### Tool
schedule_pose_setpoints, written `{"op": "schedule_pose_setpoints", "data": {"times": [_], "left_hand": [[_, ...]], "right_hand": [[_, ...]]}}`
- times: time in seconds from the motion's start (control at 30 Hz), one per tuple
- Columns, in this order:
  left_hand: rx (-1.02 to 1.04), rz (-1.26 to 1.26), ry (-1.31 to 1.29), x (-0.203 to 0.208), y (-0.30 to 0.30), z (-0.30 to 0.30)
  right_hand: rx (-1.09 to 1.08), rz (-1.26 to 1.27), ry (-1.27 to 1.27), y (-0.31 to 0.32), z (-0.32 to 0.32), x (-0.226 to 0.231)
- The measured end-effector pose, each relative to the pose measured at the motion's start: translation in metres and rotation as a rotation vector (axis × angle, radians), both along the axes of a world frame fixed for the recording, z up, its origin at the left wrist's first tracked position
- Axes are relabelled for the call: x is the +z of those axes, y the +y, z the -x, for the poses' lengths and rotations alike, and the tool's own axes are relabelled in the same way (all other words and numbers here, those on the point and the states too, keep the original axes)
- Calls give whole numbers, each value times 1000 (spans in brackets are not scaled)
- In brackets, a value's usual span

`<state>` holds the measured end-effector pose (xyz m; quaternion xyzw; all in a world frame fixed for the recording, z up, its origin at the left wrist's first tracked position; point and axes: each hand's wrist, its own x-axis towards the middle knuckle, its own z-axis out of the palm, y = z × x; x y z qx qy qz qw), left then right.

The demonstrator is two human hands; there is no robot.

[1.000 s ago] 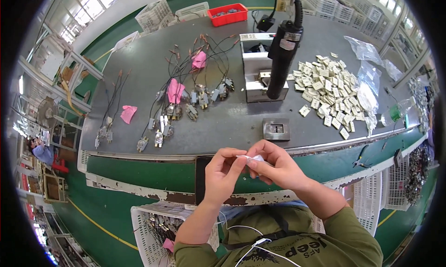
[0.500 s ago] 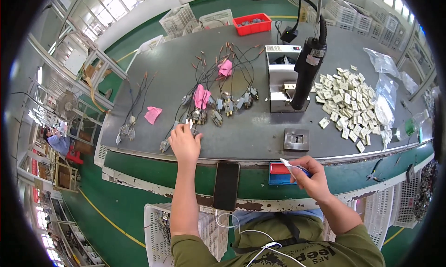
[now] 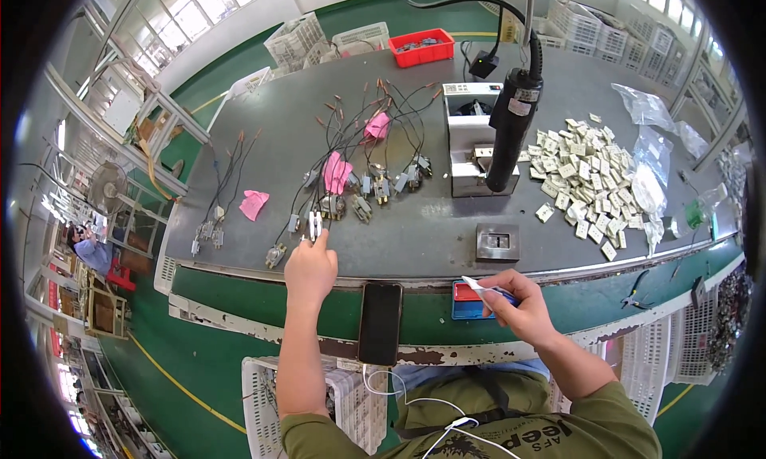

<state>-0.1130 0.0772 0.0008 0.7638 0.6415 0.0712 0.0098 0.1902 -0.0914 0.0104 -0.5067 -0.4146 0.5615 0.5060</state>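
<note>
My left hand is closed on a small white-and-grey plug part, held over the near edge of the wired pieces; its fingertips partly cover it. Just beyond lie several plug assemblies with black wires and copper-coloured ends. Closed around a slim tool with a white pointed tip and a blue part is my right hand; the tool's exact kind is unclear. Below that tip sits a small red-and-blue box at the bench edge. A metal block with a slot stands a little beyond it.
A black electric screwdriver hangs before a metal machine. To the right lies a heap of cream covers beside clear plastic bags. A phone rests at the front edge, pliers farther right. A red bin stands at the back.
My left hand has drawn back toward me from the plug assemblies, with the small part now showing at its fingertips. My right hand keeps the pointed tool near the red-and-blue box. The view has shifted slightly.
</note>
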Motion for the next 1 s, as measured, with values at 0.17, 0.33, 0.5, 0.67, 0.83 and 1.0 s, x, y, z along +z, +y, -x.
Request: {"op": "schedule_pose_setpoints", "data": {"times": [0.17,0.33,0.5,0.67,0.83,1.0], "left_hand": [[-2,-189,-207,29,-43,5],[267,-173,-982,27,-100,47],[-69,-99,-1285,-8,-126,9],[-207,-181,-1510,-13,-128,-42],[-281,-53,-1535,-16,-136,-39],[-234,8,-1621,-16,-136,-45]], "right_hand": [[-28,-43,-203,1,-24,5],[92,73,-424,11,-54,21],[405,54,-1057,38,-51,28],[521,-13,-1250,55,-39,7],[589,-19,-1325,61,-31,1],[601,8,-1338,64,-30,-1]]}}
